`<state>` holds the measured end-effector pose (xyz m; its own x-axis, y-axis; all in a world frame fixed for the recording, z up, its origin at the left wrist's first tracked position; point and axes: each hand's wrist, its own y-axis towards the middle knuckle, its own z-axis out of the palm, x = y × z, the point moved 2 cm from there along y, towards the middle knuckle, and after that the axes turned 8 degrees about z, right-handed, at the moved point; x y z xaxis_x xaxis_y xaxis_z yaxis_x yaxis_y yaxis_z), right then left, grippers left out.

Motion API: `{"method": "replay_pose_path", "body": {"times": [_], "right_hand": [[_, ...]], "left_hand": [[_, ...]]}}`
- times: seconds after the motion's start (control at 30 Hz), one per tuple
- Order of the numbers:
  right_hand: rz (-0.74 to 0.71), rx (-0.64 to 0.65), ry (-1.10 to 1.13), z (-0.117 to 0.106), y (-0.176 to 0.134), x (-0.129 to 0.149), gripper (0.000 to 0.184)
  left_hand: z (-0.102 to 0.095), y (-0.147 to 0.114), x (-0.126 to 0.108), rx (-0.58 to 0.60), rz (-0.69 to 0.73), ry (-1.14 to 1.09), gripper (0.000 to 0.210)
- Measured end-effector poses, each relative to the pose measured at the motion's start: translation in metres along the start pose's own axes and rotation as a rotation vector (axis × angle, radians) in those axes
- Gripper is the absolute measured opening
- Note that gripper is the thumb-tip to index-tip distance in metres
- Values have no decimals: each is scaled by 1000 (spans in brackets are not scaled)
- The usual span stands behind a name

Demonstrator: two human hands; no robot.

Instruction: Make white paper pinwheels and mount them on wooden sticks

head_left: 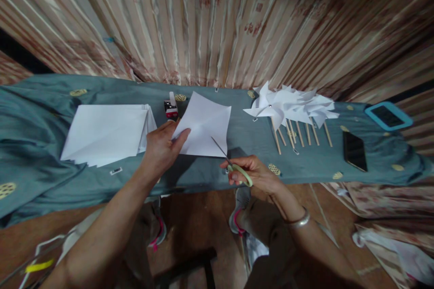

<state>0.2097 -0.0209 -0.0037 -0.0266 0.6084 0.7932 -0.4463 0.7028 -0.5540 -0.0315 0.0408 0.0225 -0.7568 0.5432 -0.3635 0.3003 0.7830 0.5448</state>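
Note:
My left hand (163, 144) pinches the left corner of a square white sheet of paper (206, 119), thumb on top. The sheet is held up over the cloth and shows faint diagonal creases. My right hand (252, 174) has its fingers in the light green handles of a pair of scissors (239, 172). The blades lie across the sheet near its lower right corner, pointing toward its middle. To the left lies a stack of white paper (106, 133). On the right, several white paper pinwheels (293, 106) on wooden sticks lie overlapping.
A red, black and white stapler-like object (171, 107) lies behind my left hand. A black phone (354, 151) and a blue-framed tablet-like device (389, 116) lie at the right. Teal patterned cloth (203, 178) covers the narrow table; a pleated curtain (203, 31) hangs behind.

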Motion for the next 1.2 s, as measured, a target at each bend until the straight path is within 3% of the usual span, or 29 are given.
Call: {"method": "replay_pose_path", "body": {"times": [0.7,1.2], "right_hand": [[-29,-61,24,5,0,0,45],[-21,-20,-47,8,0,7,48]], "left_hand": [[3,-4,-2,26,-84,-127,27],[9,-9,-2,46,-210,-257,29]]}}
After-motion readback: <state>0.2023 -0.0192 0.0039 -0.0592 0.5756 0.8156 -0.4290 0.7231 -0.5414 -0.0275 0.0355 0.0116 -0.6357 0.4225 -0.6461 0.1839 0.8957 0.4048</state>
